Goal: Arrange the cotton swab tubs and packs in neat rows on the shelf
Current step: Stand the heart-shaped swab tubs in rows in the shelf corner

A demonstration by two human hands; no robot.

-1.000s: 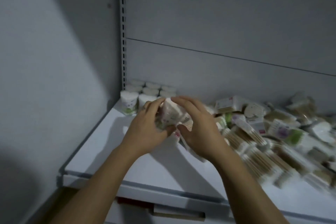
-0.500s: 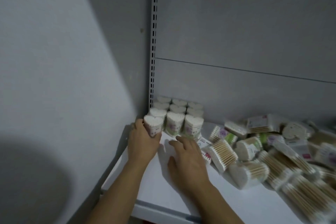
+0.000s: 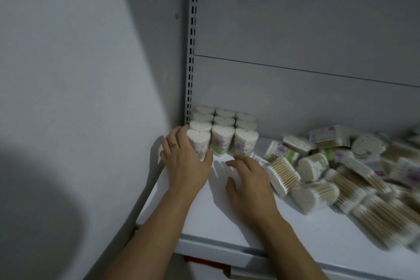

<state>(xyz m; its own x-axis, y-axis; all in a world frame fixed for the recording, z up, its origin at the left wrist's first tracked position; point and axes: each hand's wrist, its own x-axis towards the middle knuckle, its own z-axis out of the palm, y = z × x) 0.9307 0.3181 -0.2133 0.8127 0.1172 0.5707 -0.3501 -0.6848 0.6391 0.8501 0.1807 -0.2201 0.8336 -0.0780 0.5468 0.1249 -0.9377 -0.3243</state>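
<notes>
- white shelf (image 3: 227, 223) nearest, its front strip bare.
- over that strip, right hand (image 3: 247, 177) palm down, fingers loosely spread, holding nothing.
- just beyond, with left hand (image 3: 181, 161), grips the front-left tub (image 3: 198, 143), fingers curled round its left side, thumb at its front.
- behind, upright heart-shaped tubs (image 3: 223, 127) in three columns, tucked into the back left corner.
- to the right, jumbled swab packs (image 3: 341, 173) on their sides.
- farthest, slotted upright (image 3: 192, 52).

White heart-shaped tubs (image 3: 223, 135) with purple-green labels; white shelf (image 3: 227, 218).
</notes>
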